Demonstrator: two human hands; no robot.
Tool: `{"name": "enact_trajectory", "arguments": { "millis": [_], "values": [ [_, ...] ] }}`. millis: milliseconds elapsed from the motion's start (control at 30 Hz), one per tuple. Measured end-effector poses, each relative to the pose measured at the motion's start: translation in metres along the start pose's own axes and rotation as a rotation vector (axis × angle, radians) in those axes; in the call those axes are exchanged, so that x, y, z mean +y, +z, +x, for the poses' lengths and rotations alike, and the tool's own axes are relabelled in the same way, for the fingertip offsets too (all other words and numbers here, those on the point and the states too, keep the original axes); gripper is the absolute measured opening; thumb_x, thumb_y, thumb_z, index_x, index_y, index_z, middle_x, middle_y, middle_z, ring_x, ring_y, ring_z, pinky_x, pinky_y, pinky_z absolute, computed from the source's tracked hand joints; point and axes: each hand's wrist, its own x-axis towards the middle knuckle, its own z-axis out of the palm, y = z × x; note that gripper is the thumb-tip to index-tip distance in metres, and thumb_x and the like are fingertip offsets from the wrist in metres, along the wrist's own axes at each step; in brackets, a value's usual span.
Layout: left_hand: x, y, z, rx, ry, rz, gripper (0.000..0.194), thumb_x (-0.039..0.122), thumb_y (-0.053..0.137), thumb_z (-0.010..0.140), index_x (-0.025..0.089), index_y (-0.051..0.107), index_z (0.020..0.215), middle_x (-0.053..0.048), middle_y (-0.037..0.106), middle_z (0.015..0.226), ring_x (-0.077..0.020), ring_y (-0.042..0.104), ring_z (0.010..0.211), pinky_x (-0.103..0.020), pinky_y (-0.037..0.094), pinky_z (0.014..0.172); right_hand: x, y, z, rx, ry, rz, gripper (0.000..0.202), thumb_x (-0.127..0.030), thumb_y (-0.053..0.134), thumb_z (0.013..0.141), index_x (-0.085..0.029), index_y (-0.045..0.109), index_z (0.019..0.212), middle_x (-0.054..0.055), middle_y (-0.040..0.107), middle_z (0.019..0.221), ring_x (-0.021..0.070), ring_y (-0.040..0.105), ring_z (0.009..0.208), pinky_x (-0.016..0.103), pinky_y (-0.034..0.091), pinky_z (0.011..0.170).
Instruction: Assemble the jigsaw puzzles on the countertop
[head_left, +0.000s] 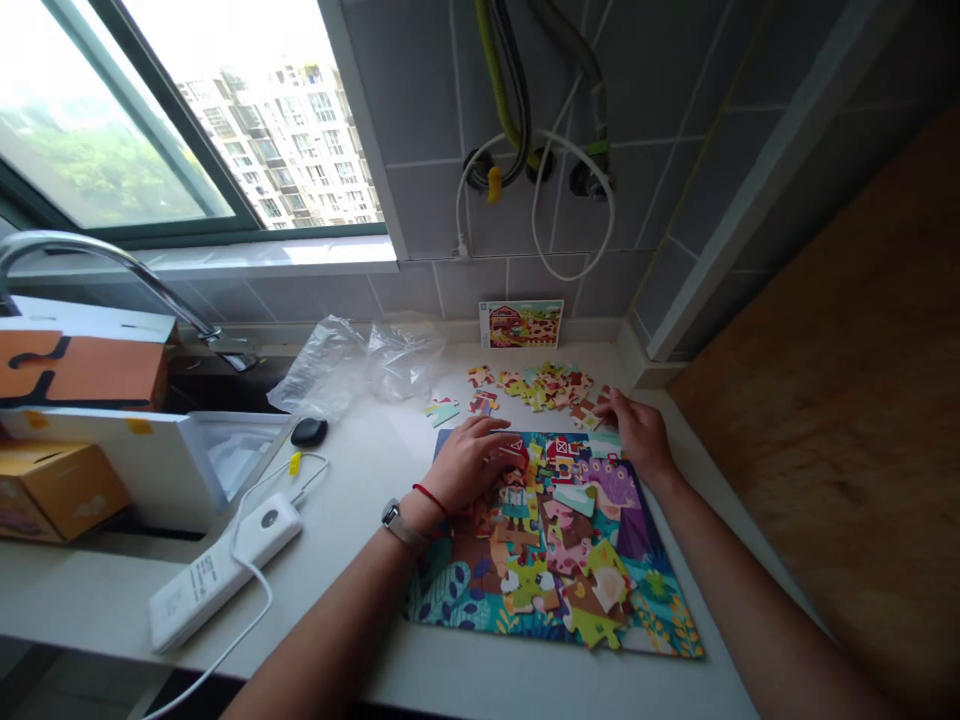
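Forearms (pixel 322 612) lead to the left hand (pixel 474 466), grip undeterminable, and right hand (pixel 646 436), fingers (pixel 621 404) apparently pinching a brown piece (pixel 601 399); the puzzle board (pixel 459 592) looks part-filled, loose pieces (pixel 551 386) remaining behind.

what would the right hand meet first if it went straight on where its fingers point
Probably the loose puzzle pieces just ahead of the right hand, though its height above them is hard to judge.

Hands (pixel 477 462) are at a puzzle board (pixel 459 600) with loose pieces (pixel 556 386) heaped behind it.
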Motion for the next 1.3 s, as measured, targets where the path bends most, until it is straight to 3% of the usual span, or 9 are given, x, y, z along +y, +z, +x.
{"name": "enact_trajectory", "arguments": {
  "millis": [133, 300, 467, 600, 867, 1000, 1300],
  "values": [
    [0.001, 0.004, -0.001, -0.111, 0.064, -0.013, 0.039, 0.03, 0.058, 0.106, 0.03, 0.063, 0.145, -0.005, 0.061, 0.152, -0.0306, 0.048, 0.147, -0.051, 0.043, 0.121, -0.005, -0.001, -0.002, -0.001, -0.011, -0.035, 0.076, -0.091, 0.057, 0.079, -0.019, 0.077, 0.065, 0.011, 0.077, 0.07, 0.0228, 0.067, 0.063, 0.035, 0.054, 0.066],
    [0.003, 0.004, 0.0, -0.108, 0.073, -0.021, 0.024, 0.029, 0.061, 0.105, 0.031, 0.079, 0.12, -0.005, 0.072, 0.135, -0.0299, 0.063, 0.127, -0.046, 0.052, 0.108, -0.01, -0.003, -0.003, -0.039, -0.022, -0.107, 0.08, -0.093, 0.052, 0.079, -0.018, 0.078, 0.067, 0.013, 0.078, 0.071, 0.0242, 0.069, 0.064, 0.035, 0.055, 0.064],
    [0.005, 0.002, -0.002, -0.037, 0.066, 0.011, 0.017, 0.03, 0.066, 0.102, 0.03, 0.082, 0.109, -0.007, 0.074, 0.124, -0.0282, 0.066, 0.116, -0.041, 0.052, 0.1, -0.016, -0.002, -0.008, -0.081, -0.133, -0.223, 0.075, -0.087, 0.047, 0.087, -0.02, 0.077, 0.07, 0.012, 0.078, 0.073, 0.0274, 0.071, 0.069, 0.038, 0.057, 0.068],
    [0.006, 0.002, -0.004, 0.004, 0.058, -0.012, 0.015, 0.038, 0.072, 0.098, 0.029, 0.082, 0.103, -0.007, 0.074, 0.121, -0.0286, 0.064, 0.116, -0.041, 0.05, 0.101, -0.032, 0.002, -0.023, -0.208, -0.365, -0.327, 0.054, -0.067, 0.054, 0.097, -0.023, 0.081, 0.083, 0.011, 0.079, 0.091, 0.0302, 0.072, 0.094, 0.044, 0.056, 0.091],
    [0.005, 0.007, -0.003, 0.035, 0.037, 0.01, 0.011, 0.026, 0.072, 0.096, 0.027, 0.083, 0.096, -0.008, 0.075, 0.114, -0.0287, 0.064, 0.113, -0.04, 0.05, 0.097, -0.054, 0.017, -0.057, -0.523, -0.546, -0.411, 0.019, -0.039, 0.069, 0.095, -0.03, 0.085, 0.097, 0.009, 0.074, 0.109, 0.0298, 0.067, 0.107, 0.046, 0.053, 0.097],
    [0.005, 0.007, -0.003, 0.018, 0.039, 0.008, 0.019, 0.017, 0.073, 0.091, 0.029, 0.083, 0.102, -0.008, 0.074, 0.118, -0.0302, 0.063, 0.114, -0.04, 0.051, 0.095, -0.055, 0.024, -0.065, -0.658, -0.622, -0.43, 0.016, -0.034, 0.072, 0.094, -0.035, 0.086, 0.099, 0.008, 0.072, 0.121, 0.0309, 0.063, 0.116, 0.049, 0.052, 0.102],
    [0.004, -0.002, -0.005, -0.014, 0.063, 0.005, 0.033, 0.013, 0.073, 0.083, 0.034, 0.084, 0.107, -0.008, 0.071, 0.129, -0.0343, 0.058, 0.127, -0.047, 0.046, 0.106, -0.055, 0.022, -0.065, -0.706, -0.641, -0.429, 0.017, -0.034, 0.071, 0.095, -0.038, 0.086, 0.102, 0.007, 0.071, 0.129, 0.0328, 0.06, 0.124, 0.055, 0.049, 0.108]
  ]
}}
